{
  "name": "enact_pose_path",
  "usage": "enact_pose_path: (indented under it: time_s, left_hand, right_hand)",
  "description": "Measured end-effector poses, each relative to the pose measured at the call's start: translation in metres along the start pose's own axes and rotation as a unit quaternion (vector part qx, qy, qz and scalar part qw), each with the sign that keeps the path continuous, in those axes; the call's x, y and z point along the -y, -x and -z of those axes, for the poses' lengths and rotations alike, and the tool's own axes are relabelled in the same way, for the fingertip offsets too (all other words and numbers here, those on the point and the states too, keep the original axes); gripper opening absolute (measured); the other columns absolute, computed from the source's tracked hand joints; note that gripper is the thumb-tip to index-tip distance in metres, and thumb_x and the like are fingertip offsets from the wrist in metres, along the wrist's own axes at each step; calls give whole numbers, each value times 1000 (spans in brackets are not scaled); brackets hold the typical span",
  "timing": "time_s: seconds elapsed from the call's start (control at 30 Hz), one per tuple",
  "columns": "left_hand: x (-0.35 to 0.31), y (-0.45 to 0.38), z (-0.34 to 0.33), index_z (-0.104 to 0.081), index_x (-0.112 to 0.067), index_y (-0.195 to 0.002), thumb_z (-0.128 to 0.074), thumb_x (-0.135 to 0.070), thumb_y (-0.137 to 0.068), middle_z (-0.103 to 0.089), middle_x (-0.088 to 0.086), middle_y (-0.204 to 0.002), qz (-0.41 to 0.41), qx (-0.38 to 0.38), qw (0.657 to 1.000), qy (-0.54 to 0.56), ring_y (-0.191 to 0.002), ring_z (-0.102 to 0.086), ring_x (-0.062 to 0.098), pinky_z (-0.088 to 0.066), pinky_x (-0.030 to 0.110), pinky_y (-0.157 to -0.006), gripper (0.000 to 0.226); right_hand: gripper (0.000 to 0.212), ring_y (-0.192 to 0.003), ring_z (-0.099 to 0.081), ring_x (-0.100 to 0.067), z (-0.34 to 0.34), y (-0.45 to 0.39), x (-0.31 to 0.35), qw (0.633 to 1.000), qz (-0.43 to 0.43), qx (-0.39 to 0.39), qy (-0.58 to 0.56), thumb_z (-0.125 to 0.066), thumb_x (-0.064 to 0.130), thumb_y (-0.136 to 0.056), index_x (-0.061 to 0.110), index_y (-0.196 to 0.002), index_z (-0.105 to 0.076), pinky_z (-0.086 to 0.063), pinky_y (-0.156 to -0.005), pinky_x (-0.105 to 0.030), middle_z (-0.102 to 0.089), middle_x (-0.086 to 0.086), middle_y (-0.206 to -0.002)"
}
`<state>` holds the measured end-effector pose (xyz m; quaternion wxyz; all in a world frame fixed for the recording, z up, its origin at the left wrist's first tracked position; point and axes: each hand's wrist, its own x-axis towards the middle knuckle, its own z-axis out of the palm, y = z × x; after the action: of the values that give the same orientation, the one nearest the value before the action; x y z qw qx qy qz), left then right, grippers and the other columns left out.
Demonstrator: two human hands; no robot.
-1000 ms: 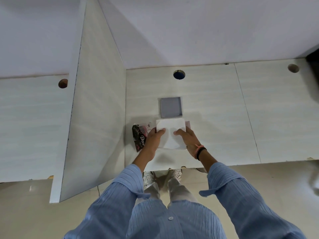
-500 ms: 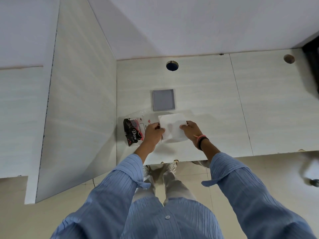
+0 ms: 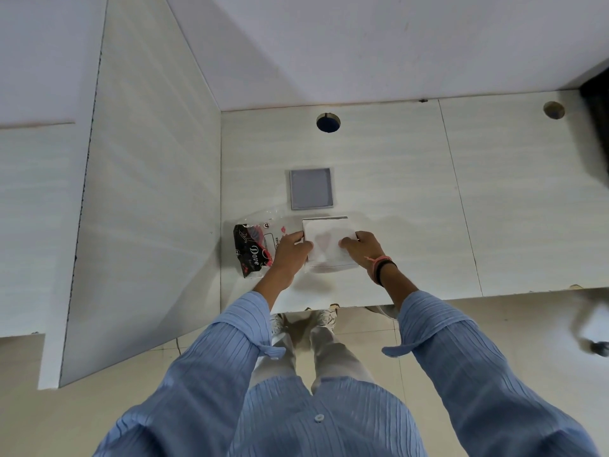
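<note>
Napkin stack (image 3: 326,240), white and squared, lies flat on the worktop (image 3: 412,199) near its front edge, just short of a grey square tray (image 3: 311,189) beyond it. Its left edge meets the clear part of a Dove packet (image 3: 252,250), whose dark printed end points towards the partition panel (image 3: 148,209). Clear film also shows along the stack's near edge, so I cannot tell whether the stack is fully out of the wrapper.

Left hand (image 3: 291,250) has its fingers curled at the junction of packet and stack and grips the film there. Right hand (image 3: 362,249), with bands at the wrist, has bent fingers over the stack's right edge, tips on the top face, holding it.

Change noted: a second ago the stack covered most of the packet, with only the dark end showing. Now the labelled clear section is exposed as well, and the stack sits further right relative to the packet.

Assessment: the stack is being drawn out of its packet, and the separation is well advanced but not confirmed complete. The tray beyond holds nothing visible and is the likely destination. A cable hole (image 3: 328,122) lies further back.
</note>
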<state>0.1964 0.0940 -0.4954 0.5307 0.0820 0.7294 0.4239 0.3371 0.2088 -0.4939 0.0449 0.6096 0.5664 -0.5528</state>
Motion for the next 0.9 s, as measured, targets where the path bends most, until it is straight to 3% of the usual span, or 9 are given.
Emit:
enact_pose_path:
  time_s: [0.13,0.23,0.3,0.4,0.5,0.57,0.67,0.77,0.9]
  left_hand:
    - [-4,-1,-1,-67,-14,-128,-54,-2,-89,-73,6,-112,17,27,999,5,-91,-65,20,-52,31,-76,43]
    - [-6,0,0,-66,-18,-126,-66,-1,-85,-71,9,-119,19,50,998,21,-104,-66,25,-52,32,-87,45]
    - [-6,2,3,-60,-21,-130,-76,0,-78,-68,6,-124,6,71,997,1,-116,-64,26,-51,35,-95,59]
    - [-1,4,3,-37,-12,-149,-81,4,-71,-46,1,-130,-11,73,991,-107,-126,-47,24,-43,34,-95,91]
    - [9,-1,0,-25,-11,-152,-87,-2,-63,-44,10,-133,-48,67,964,-253,-128,-44,31,-46,38,-97,108]
    - [15,-3,-3,-2,-11,-158,-88,-9,-65,-36,14,-145,-53,74,939,-331,-134,-38,31,-42,40,-104,127]
    - [20,-3,-8,15,-12,-157,-87,-15,-69,-31,17,-151,-73,66,918,-384,-135,-39,35,-44,46,-107,135]
    - [21,-2,-9,18,-11,-156,-85,-19,-72,-41,21,-144,-96,50,908,-405,-127,-47,36,-48,49,-101,133]
    - [22,-1,-9,-2,-10,-156,-84,-20,-74,-50,19,-133,-105,21,915,-388,-120,-54,34,-53,48,-94,117]
  right_hand:
    - [16,-82,-56,-28,0,1,0,1000,8,-1,-11,-66,23,-87,8,-88,-62,-42,-64,-29,-62,-7,-86]
    - [38,-95,-65,-31,0,1,-1,999,29,14,-31,-74,27,-78,4,-106,-63,-54,-77,-36,-70,-10,-105]
    - [51,-100,-66,-33,2,3,-1,999,38,27,-17,-79,21,-72,3,-115,-58,-55,-80,-38,-69,-14,-111]
    - [74,-105,-63,-36,4,5,-3,995,64,47,62,-83,11,-59,4,-124,-47,-57,-77,-40,-64,-15,-114]
    - [113,-122,-50,-42,2,4,-9,977,104,47,182,-79,21,-45,12,-146,-29,-52,-95,-55,-54,-18,-129]
    - [123,-134,-37,-42,2,6,-11,969,100,62,218,-81,8,-58,13,-158,-10,-41,-107,-53,-41,-20,-145]
    - [122,-139,-37,-41,0,6,-14,962,117,60,241,-80,2,-67,9,-160,-1,-41,-107,-47,-37,-20,-152]
    - [107,-124,-53,-41,-2,6,-14,958,130,37,253,-77,5,-74,7,-158,-9,-54,-85,-43,-50,-21,-142]
    - [85,-113,-60,-44,-3,6,-14,946,140,25,292,-73,13,-81,3,-149,-23,-55,-87,-48,-62,-25,-127]
